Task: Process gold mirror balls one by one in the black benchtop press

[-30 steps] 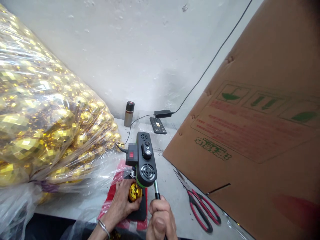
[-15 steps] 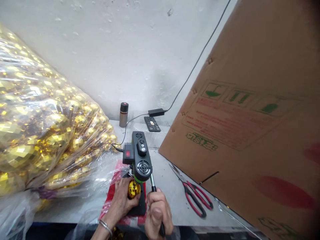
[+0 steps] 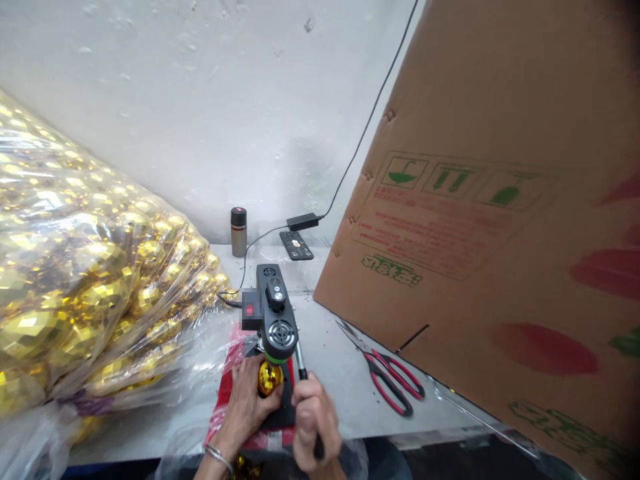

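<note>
Gripping one gold ball (image 3: 271, 381) and one lever (image 3: 301, 361)

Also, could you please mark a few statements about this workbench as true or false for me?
1. The left hand holds a gold ball below the head of the black machine. True.
2. The right hand is gripping the scissors. False: it grips the machine's handle, and the scissors lie on the table.
3. The bottle stands upright near the wall. True.
4. The clear bag of gold balls is to the right of the machine. False: it is to the left, and the cardboard box is to the right.
5. The phone lies flat close to the black adapter. True.
</note>
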{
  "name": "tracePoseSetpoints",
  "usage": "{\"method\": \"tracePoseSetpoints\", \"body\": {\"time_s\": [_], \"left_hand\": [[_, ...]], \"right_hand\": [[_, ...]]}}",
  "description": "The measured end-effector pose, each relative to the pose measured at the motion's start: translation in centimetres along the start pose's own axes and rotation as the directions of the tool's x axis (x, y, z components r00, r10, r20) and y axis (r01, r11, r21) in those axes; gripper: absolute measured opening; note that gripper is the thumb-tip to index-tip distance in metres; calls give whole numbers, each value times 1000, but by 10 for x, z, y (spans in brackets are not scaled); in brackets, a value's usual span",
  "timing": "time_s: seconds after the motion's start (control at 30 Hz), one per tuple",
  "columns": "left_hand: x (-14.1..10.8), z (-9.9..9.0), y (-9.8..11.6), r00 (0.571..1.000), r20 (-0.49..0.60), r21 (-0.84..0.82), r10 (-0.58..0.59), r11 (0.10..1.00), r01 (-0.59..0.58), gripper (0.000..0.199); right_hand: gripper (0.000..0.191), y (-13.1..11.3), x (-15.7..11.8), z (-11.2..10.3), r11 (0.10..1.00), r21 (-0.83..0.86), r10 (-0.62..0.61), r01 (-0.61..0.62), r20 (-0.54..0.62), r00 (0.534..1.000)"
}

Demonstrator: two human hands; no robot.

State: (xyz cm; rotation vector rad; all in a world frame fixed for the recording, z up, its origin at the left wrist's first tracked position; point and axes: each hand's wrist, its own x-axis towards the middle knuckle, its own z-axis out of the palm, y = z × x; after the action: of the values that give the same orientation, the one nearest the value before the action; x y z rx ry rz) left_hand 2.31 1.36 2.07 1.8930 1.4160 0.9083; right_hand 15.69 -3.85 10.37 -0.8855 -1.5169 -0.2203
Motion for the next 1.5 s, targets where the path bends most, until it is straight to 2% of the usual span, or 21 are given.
{"method": "tracePoseSetpoints", "body": {"time_s": [0.1,0.17,0.23,0.33,0.4,0.43,0.5,0.57,0.6,0.67,0.73,0.83,0.93,1.03,1.17,1.27,1.5], "left_hand": [[-11,-2,2,999,-36,1,6,1000,-6,43],[-27,-5,-3,999,-37,8,34,999,-34,46],[-45,-14,-12,996,-28,40,86,996,-85,51],[-62,-43,-25,980,-51,177,193,967,-182,54],[-61,-73,-30,958,-125,349,257,915,-200,40],[-57,-89,-31,942,-177,454,285,873,-179,33],[-46,-120,-32,875,-361,651,321,759,-10,32],[-37,-142,-33,854,-409,773,320,619,139,35],[-34,-148,-34,862,-400,814,311,552,178,36],[-31,-150,-36,899,-343,876,273,438,201,40],[-30,-145,-37,935,-287,916,209,344,205,47],[-25,-138,-36,972,-200,952,122,258,164,56],[-16,-144,-33,987,-141,962,81,247,117,56],[-9,-159,-33,995,-76,965,57,257,59,54],[-7,-169,-40,995,12,962,101,269,-38,45],[-11,-166,-45,989,-3,969,148,246,-34,34],[-20,-169,-49,983,-1,982,185,185,-34,54]], "right_hand": [[28,-19,37,-9,963,110,239,-245,62,969],[28,-28,55,-11,956,158,243,-248,52,969],[27,-30,60,-10,956,175,233,-235,30,972],[26,-27,48,-6,954,171,245,-246,27,969],[26,-23,36,-4,952,169,251,-255,42,967],[27,-22,31,-4,953,171,247,-252,50,968],[28,-19,24,-5,957,181,218,-225,55,974],[28,-18,22,-6,962,180,200,-207,57,978],[28,-17,22,-6,963,176,196,-203,56,979],[28,-17,24,-6,965,166,196,-203,56,979],[28,-18,27,-5,969,165,180,-186,49,982],[28,-19,30,-5,975,166,145,-149,35,989],[28,-21,31,-6,976,174,129,-134,38,991],[29,-21,30,-7,972,187,133,-140,46,990],[29,-20,28,-7,971,181,148,-153,41,988],[29,-19,27,-8,969,189,151,-156,38,988],[30,-19,28,-7,973,178,138,-144,45,989]]}}
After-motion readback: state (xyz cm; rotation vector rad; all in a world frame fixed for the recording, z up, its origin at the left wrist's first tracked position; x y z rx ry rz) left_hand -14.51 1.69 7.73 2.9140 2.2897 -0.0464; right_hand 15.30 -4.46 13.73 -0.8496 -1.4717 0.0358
